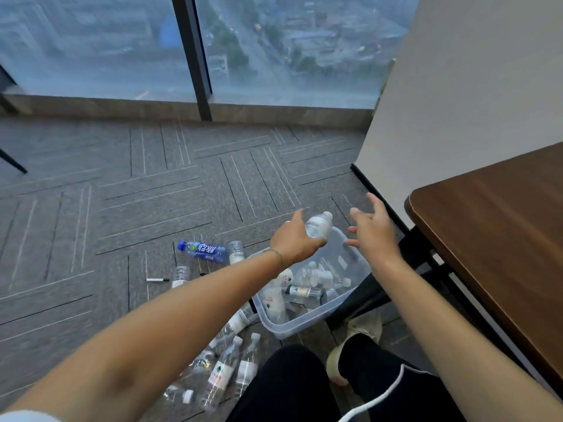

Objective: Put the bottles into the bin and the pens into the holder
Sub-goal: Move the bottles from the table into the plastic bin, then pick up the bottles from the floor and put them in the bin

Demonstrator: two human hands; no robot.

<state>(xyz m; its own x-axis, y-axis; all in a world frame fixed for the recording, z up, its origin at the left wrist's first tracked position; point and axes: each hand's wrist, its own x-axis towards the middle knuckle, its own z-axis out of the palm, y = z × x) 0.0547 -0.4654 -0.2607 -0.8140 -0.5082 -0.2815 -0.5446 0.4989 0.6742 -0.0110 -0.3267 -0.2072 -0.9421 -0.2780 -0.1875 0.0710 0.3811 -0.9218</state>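
The left hand (294, 243) grips a clear plastic water bottle (318, 224) with a white cap, holding it over the far end of the clear plastic bin (274, 322), while the right hand (373, 229) hangs beside it above the bin's far right corner, fingers spread and grasping nothing. Inside the bin lie several clear bottles and one dark bottle (303, 291). On the grey carpet (122, 184) left of the bin rests a blue-labelled bottle (203, 251) on its side, with two small clear bottles near it and a black marker pen (157, 280) lying just beyond the left forearm. More clear bottles (225, 370) are heaped close to the person's dark trousers (283, 391). A brown wooden table (499, 239) stands at the right, against the white wall (457, 102)
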